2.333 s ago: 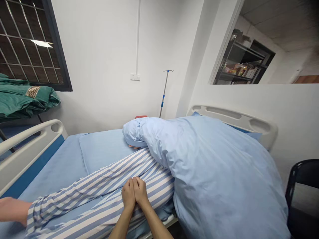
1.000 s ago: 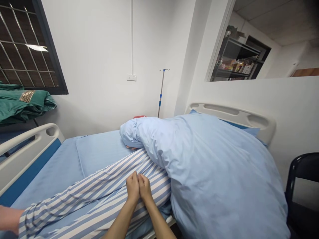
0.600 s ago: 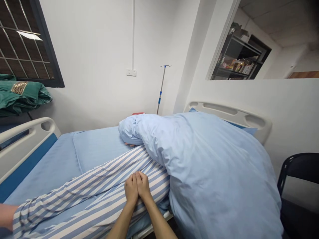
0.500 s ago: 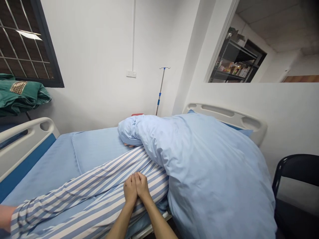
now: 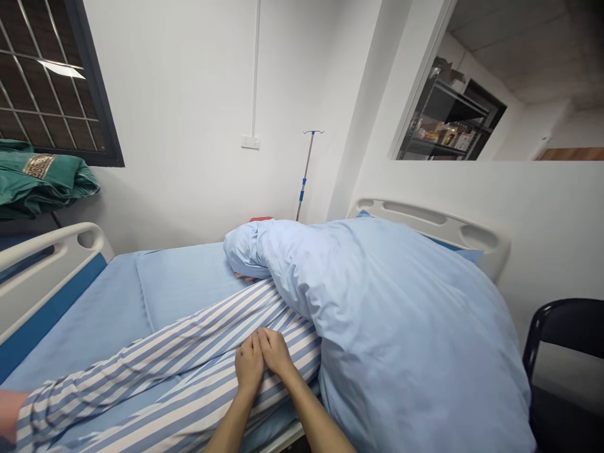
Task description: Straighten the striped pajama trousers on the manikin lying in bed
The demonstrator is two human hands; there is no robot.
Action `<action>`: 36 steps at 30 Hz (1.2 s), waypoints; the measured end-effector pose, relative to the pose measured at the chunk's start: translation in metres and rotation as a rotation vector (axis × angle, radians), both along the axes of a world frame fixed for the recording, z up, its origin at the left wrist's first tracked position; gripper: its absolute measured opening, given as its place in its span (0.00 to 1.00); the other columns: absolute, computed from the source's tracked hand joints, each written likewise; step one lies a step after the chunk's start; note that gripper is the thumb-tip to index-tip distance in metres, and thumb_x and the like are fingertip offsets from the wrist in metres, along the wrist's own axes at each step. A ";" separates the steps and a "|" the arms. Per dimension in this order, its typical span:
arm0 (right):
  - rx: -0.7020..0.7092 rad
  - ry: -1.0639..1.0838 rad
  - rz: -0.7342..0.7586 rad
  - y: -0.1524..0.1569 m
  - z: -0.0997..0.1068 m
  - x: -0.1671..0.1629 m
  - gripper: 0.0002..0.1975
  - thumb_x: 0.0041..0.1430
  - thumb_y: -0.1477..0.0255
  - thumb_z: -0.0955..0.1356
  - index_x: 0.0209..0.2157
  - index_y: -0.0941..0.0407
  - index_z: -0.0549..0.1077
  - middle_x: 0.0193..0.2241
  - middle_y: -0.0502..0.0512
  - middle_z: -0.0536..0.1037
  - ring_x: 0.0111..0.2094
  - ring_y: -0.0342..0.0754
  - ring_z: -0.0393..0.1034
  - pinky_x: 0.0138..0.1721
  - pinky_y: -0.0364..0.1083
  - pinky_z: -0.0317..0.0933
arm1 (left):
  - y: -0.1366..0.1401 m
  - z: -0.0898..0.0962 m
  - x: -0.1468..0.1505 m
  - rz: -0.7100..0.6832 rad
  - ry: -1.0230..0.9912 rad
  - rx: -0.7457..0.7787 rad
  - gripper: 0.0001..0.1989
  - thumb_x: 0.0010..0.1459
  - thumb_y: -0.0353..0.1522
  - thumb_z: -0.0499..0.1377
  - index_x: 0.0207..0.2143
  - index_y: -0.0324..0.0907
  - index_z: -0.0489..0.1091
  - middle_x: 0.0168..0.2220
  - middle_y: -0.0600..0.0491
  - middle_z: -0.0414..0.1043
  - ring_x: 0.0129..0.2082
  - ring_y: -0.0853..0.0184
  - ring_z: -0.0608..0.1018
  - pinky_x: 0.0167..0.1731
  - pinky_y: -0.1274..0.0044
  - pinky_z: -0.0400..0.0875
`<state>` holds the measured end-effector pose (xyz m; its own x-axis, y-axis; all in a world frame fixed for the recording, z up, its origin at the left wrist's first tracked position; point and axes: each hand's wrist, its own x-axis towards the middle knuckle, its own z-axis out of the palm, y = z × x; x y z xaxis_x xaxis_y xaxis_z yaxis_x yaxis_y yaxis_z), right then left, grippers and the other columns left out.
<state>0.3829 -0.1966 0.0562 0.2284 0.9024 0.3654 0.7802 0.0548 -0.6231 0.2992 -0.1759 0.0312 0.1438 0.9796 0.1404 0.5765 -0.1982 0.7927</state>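
A person in blue-and-white striped trousers (image 5: 207,371) lies on the bed, legs stretched toward the left. Over the thigh nearer to me, my left hand (image 5: 249,363) and my right hand (image 5: 275,352) are side by side, thumbs and knuckles touching. The fingers of both hands are bent down around the top of the leg, and their tips are hidden. A pale blue quilt (image 5: 396,314) is bunched over the person's upper body, just right of my hands. Part of the person's other hand (image 5: 245,277) shows under the quilt's edge.
The bed has a footboard (image 5: 51,245) at left and a headboard (image 5: 486,236) at right. An IV pole (image 5: 307,163) stands behind it. A black chair (image 5: 566,327) is at the right, a green bundle of cloth (image 5: 51,179) at the far left.
My wrists have spread slightly, and the right forearm sits a little further right. Both hands stay on the thigh. The view has shifted slightly.
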 end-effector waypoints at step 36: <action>0.222 0.526 -0.086 0.001 -0.019 0.014 0.17 0.58 0.64 0.56 0.19 0.56 0.60 0.17 0.48 0.64 0.21 0.40 0.55 0.24 0.40 0.50 | -0.004 0.007 0.037 -0.017 -0.197 -0.008 0.20 0.58 0.41 0.41 0.22 0.42 0.64 0.21 0.53 0.69 0.23 0.71 0.70 0.26 0.79 0.59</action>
<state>0.3970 -0.1956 0.0372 0.4995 0.7873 0.3615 0.3758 0.1791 -0.9092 0.3361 -0.1801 0.0382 0.1312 0.9784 0.1599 0.4064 -0.2002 0.8915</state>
